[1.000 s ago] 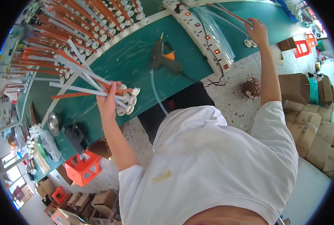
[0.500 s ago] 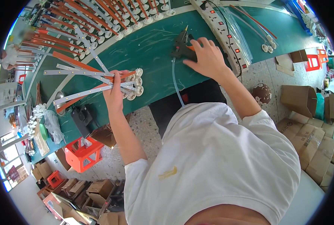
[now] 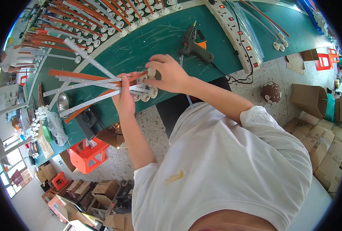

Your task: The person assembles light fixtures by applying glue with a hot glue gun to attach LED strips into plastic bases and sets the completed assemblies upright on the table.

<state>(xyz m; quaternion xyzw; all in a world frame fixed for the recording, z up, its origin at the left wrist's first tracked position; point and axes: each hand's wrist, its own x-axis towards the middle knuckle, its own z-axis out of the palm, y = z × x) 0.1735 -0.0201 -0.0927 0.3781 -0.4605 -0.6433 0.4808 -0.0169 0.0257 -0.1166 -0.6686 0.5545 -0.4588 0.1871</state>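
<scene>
My left hand (image 3: 124, 92) is closed round a bundle of LED strips (image 3: 92, 101), some silver-white and some orange-backed, that fan out to the left. White round end caps (image 3: 153, 92) cluster at the bundle's right end. There my right hand (image 3: 169, 73) has its thumb and fingers round one white end cap (image 3: 151, 73). To the right of that hand a black glue gun (image 3: 194, 48) with an orange trigger lies on the green tabletop (image 3: 140, 48), its nozzle pointing away from me. A pale glue stick (image 3: 181, 61) sticks out of its back.
Rows of similar strips (image 3: 98, 17) stand along the far left. A white power strip (image 3: 232, 34) with red lights crosses the table at right, beside clear tubes (image 3: 251, 32). A metal lamp shade (image 3: 63, 102) and a black box (image 3: 87, 122) sit at left. Below is a red stool (image 3: 87, 156).
My right hand has left the glue gun and moved left to the end caps. The glue gun stays on the table. My left hand still holds the bundle.
</scene>
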